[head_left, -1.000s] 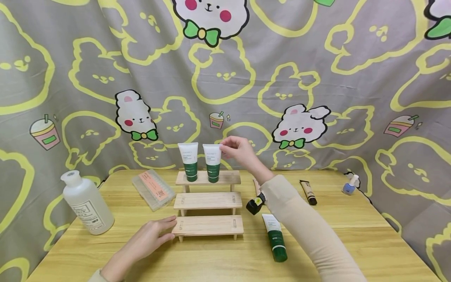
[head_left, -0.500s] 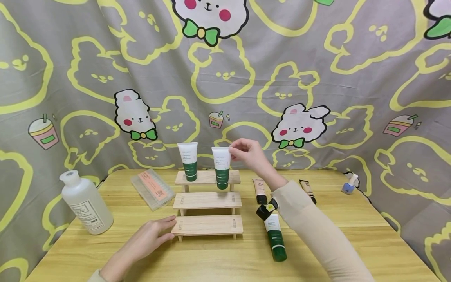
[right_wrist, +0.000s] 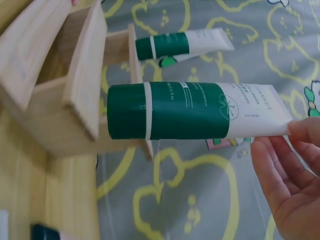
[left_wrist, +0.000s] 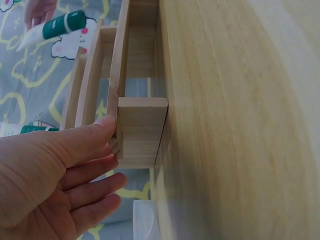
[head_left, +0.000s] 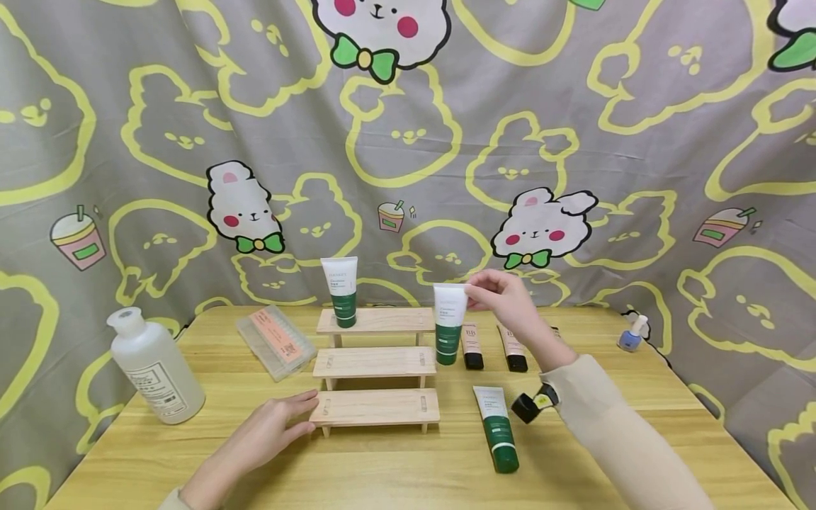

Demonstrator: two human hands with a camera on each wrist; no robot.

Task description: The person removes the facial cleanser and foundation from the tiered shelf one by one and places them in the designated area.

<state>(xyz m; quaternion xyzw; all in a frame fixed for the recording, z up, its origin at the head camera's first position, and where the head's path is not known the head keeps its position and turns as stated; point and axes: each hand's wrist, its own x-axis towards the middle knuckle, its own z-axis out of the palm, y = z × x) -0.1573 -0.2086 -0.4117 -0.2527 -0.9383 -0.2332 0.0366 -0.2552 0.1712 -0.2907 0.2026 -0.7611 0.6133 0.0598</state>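
Note:
Between thumb and fingertips my right hand (head_left: 510,301) pinches the white crimped end of a green-and-white squeeze tube (right_wrist: 187,111). This tube hangs cap-down, just right of the three-step wooden display stand (head_left: 376,363). A matching tube (head_left: 340,292) stands cap-down on the left of the top step. My left hand (head_left: 274,428) is at the left end of the lowest step. In the left wrist view its thumb touches the plank's edge (left_wrist: 114,107), and the other fingers are loosely extended. A third green-and-white tube (head_left: 496,428) lies on the table to the right.
Beige BB tubes (head_left: 472,347) lie behind the right forearm. A blue nail polish bottle (head_left: 631,336) stands at the far right. Left of the stand are a clear flat box (head_left: 277,343) and a large white bottle (head_left: 159,372). A patterned curtain (head_left: 408,142) hangs behind.
My right hand has lifted the pinched tube off the top step and carried it right and lower, past the stand's right end. My left hand has stayed put.

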